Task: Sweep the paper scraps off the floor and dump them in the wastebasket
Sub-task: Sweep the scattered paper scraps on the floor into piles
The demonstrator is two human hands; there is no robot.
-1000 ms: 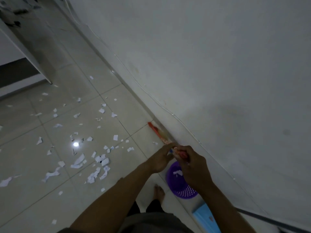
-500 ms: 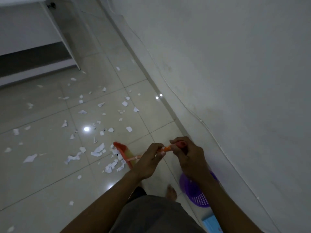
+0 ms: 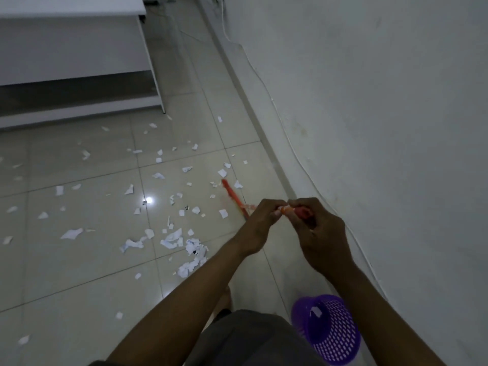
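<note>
Left grip (image 3: 260, 223), right grip (image 3: 320, 233) hold broom (image 3: 233, 196) — head swung right

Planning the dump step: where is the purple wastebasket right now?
Head view, lower right: the wastebasket sits on the floor by the wall, beside the right forearm.

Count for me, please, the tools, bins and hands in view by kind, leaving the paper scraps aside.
Orange-red broom: 1
Purple wastebasket: 1
Hands gripping the broom: 2, left hand and right hand
Total: 4
</note>
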